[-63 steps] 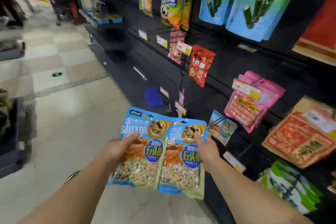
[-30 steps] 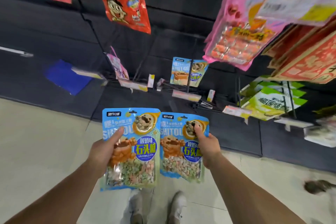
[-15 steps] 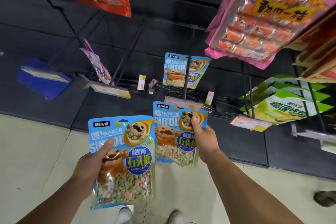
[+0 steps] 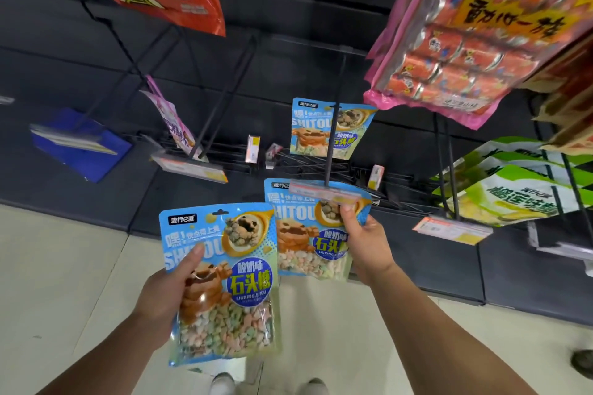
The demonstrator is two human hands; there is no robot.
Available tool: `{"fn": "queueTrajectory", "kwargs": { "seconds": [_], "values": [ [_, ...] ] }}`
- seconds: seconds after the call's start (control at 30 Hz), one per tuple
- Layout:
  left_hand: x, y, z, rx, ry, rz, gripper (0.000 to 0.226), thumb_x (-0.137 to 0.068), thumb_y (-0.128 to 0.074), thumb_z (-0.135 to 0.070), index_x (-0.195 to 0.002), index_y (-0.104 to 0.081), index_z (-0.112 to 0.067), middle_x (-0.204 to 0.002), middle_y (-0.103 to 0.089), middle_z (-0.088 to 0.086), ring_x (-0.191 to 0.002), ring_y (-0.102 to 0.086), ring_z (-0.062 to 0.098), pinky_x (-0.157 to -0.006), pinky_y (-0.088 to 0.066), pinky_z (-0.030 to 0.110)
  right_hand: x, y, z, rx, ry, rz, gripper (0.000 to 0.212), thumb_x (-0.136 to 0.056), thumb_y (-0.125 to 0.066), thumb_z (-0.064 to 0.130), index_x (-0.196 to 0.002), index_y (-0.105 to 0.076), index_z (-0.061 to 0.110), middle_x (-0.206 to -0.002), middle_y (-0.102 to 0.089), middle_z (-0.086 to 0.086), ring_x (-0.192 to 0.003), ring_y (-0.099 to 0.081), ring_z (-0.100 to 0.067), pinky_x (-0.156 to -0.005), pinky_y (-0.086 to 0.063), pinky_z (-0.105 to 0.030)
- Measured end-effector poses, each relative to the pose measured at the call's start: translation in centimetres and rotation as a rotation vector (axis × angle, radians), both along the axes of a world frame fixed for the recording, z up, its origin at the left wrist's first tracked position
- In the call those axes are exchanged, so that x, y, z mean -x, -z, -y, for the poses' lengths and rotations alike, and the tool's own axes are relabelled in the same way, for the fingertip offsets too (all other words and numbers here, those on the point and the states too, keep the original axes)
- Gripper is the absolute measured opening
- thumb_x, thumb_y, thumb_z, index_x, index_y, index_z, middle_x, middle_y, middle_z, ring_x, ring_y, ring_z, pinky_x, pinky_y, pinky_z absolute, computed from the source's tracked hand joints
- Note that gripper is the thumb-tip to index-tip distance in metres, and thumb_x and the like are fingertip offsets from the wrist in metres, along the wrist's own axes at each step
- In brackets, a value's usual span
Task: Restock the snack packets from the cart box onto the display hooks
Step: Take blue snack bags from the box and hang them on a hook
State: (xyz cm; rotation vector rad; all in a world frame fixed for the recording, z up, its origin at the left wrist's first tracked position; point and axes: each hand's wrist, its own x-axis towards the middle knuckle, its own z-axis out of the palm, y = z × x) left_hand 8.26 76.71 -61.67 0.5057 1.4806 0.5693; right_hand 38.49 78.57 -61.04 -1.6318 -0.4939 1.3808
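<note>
The right hand grips one blue packet raised at twelve o'clock under the hook's price tag, seemingly about to thread it, while the left hand grips the second packet.

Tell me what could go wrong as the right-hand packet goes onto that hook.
The price tag covers the top of the right packet, so its hang hole may miss the hook. The right hand pinches only one edge; the packet could twist. The left packet might slip from the left hand.
</note>
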Motion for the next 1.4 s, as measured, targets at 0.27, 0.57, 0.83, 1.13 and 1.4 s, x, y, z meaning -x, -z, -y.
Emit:
{"fn": "queueTrajectory", "kwargs": {
  "seconds": [0.27, 0.57, 0.83, 1.13, 1.4],
  "values": [
    [-1.7, -0.2, -0.7, -0.020, 0.005, -0.107, 0.069, -0.067, -0.072, -0.071, -0.080, -0.070, -0.003, -0.050, -0.062, 0.001, -0.043, -0.058, 0.018, -0.064, -0.048, 0.032, -0.3, -0.1, -0.5, -0.005, 0.034, -0.012, 0.020, -0.093, -0.060, 0.033, -0.095, -0.069, 0.016, -0.093, -0.077, -0.006, -0.091, -0.073, -0.025, -0.092, -0.054, -0.048],
    [-3.5, -1.6, -2.0, -0.065, -0.016, -0.211, 0.052, -0.079, -0.069, -0.058, -0.088, -0.076, -0.007, -0.082, -0.076, 0.019, -0.088, -0.072, 0.041, -0.086, -0.056, 0.049, -0.4, -0.2, -0.4, -0.027, 0.082, -0.060, 0.028, -0.092, -0.060, 0.038, -0.099, -0.068, 0.013, -0.092, -0.077, -0.008, -0.086, -0.074, -0.026, -0.081, -0.059, -0.045],
    [-3.7, -1.6, -2.3, -0.055, 0.032, -0.206, 0.051, -0.080, -0.066, -0.060, -0.090, -0.075, -0.011, -0.079, -0.077, 0.010, -0.082, -0.074, 0.032, -0.086, -0.057, 0.048, -0.3, -0.4, -0.5, -0.035, 0.114, -0.064, 0.024, -0.094, -0.058, 0.035, -0.097, -0.067, 0.013, -0.088, -0.077, -0.007, -0.081, -0.075, -0.023, -0.073, -0.061, -0.040],
    [-4.0, -1.4, -2.4, -0.039, 0.043, -0.185, 0.052, -0.076, -0.067, -0.060, -0.093, -0.075, -0.011, -0.081, -0.078, 0.009, -0.082, -0.074, 0.030, -0.084, -0.057, 0.045, -0.1, -0.3, -0.5, -0.010, 0.127, -0.064, 0.020, -0.091, -0.064, 0.034, -0.090, -0.071, 0.015, -0.093, -0.076, -0.011, -0.090, -0.073, -0.031, -0.088, -0.055, -0.051],
    [-4.2, -1.1, -2.1, -0.005, 0.064, -0.167, 0.067, -0.060, -0.068, -0.069, -0.099, -0.074, -0.014, -0.086, -0.078, 0.009, -0.085, -0.075, 0.031, -0.091, -0.055, 0.053, -0.1, -0.7, -0.6, -0.037, 0.164, 0.002, 0.018, -0.093, -0.061, 0.029, -0.082, -0.070, 0.018, -0.078, -0.076, 0.000, -0.077, -0.073, -0.019, -0.084, -0.057, -0.042]
  ]
}}
